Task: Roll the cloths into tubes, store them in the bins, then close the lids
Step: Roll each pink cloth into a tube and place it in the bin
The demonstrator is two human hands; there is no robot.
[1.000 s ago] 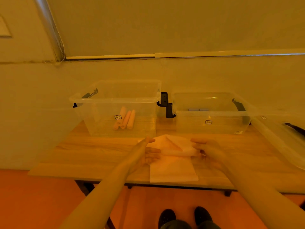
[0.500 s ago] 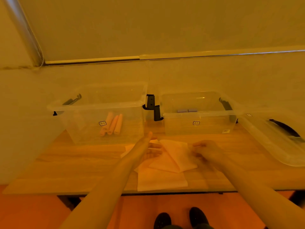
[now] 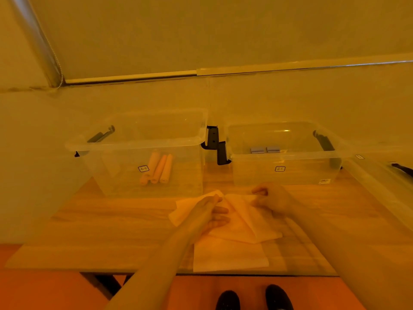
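Observation:
A small stack of pale cloths [image 3: 232,253] lies near the table's front edge. The top cloth [image 3: 245,222] lies unrolled and askew on the stack. My left hand [image 3: 207,213] rests flat on its left part with straight fingers. My right hand [image 3: 271,201] pinches the cloth's far right corner. The left clear bin [image 3: 138,142] holds three rolled orange cloth tubes [image 3: 159,168]. The right clear bin [image 3: 286,157] holds two grey rolls [image 3: 264,150] at its back.
Both bins stand open on the wooden table [image 3: 111,220] against the wall. A clear lid [image 3: 384,180] with a black handle lies at the right edge. Black latches [image 3: 215,142] hang between the bins. My shoes [image 3: 252,298] show below the table edge.
The half-rolled cloth has come undone and now lies flat and askew. My right hand has shifted to its far corner. My head has turned slightly, so the bins sit further left.

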